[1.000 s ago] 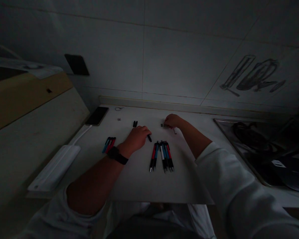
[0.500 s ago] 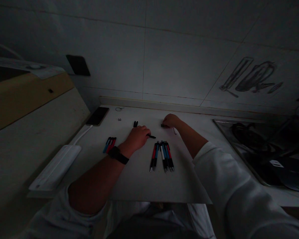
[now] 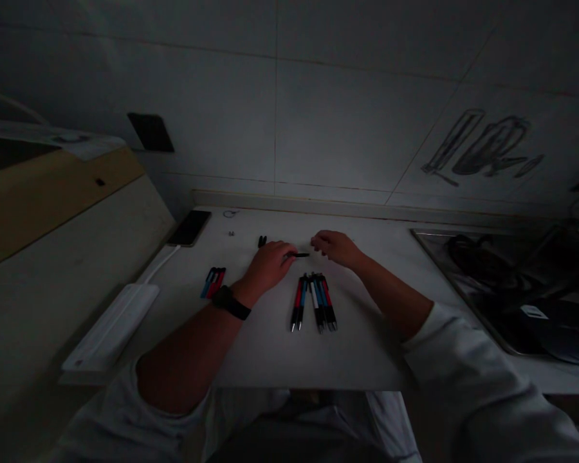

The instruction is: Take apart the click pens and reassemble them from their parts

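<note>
My left hand, with a dark watch on the wrist, pinches a slim black pen part whose tip points right. Just right of it, my right hand has its fingers curled together; anything between them is hidden or too small to name. Below the hands lie several assembled pens in a row, among them a red-and-black pen, a white-and-black pen and blue ones. Left of my left hand are small black parts. Beside the watch lie blue and red pen barrels with dark ends.
A phone lies at the back left, its white cable running to a white power strip. Tiny metal bits and a thin loop sit near the wall. A metal-rimmed stove is at the right.
My right hand has turned and come nearer the front, and the dark piece at its fingertips no longer shows. The black part in my left hand has shifted slightly right and up.
</note>
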`<state>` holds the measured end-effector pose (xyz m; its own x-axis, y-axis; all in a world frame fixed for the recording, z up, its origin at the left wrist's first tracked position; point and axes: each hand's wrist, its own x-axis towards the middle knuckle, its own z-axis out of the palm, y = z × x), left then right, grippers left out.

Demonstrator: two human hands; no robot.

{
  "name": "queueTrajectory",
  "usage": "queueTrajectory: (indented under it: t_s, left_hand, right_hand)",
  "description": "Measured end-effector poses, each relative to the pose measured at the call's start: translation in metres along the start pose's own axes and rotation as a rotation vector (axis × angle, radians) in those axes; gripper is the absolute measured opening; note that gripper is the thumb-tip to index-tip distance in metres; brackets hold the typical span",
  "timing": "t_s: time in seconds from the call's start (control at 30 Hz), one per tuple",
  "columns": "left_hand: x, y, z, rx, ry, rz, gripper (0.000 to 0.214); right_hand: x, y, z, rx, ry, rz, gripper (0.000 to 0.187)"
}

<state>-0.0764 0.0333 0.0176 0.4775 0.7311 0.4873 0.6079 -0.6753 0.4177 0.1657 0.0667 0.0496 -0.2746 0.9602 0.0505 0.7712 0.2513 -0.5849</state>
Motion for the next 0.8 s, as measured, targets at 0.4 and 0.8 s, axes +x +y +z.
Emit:
queueTrajectory:
  t_s: [0.4, 0.8]
  left_hand:
    - [0.0, 0.005, 0.003, -0.147, 0.105, -0.055, 0.01]
    - [0.002, 0.007, 0.004, -0.232, 0.104, -0.05, 0.006]
  right_hand:
    - [-0.041, 0.007, 0.037, 0.301, 0.081, -0.105, 0.032]
    - [-0.044, 0.007, 0.04, 0.264, 0.162, -0.116, 0.038]
